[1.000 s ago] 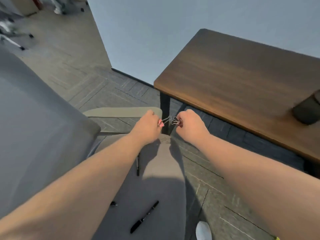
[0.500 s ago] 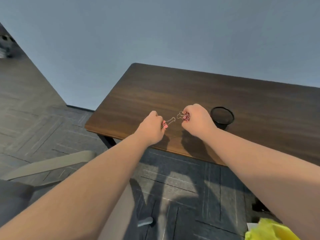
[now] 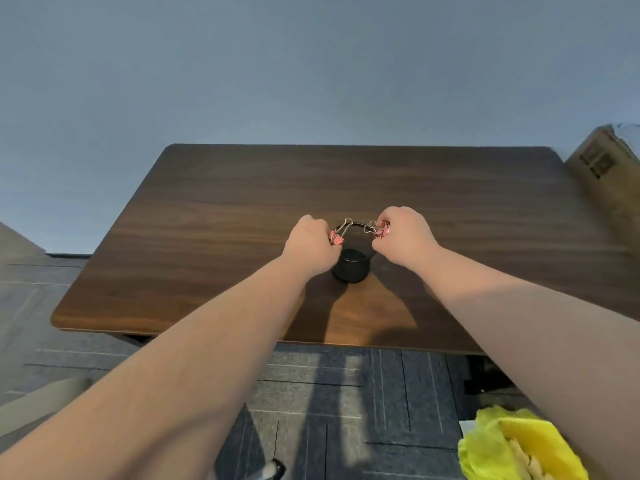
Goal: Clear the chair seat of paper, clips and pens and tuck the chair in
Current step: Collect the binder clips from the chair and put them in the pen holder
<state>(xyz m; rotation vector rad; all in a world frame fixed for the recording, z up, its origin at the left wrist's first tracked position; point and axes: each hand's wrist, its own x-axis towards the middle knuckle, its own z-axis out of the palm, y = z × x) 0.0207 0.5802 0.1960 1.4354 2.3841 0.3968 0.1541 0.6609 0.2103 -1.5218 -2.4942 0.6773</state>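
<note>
Both hands are stretched out over the dark brown wooden desk (image 3: 214, 216). Her or his left hand (image 3: 310, 245) pinches a pink binder clip with silver wire handles (image 3: 337, 234), and the right hand (image 3: 403, 237) is closed around a small bunch of pink binder clips (image 3: 378, 229). Both are held just above the open top of the round black cup (image 3: 350, 270), which stands on the desk near its front edge.

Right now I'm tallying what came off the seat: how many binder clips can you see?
2: a pink clip pinched in the left hand, another clip in the right hand; that fist may hide more.
</note>
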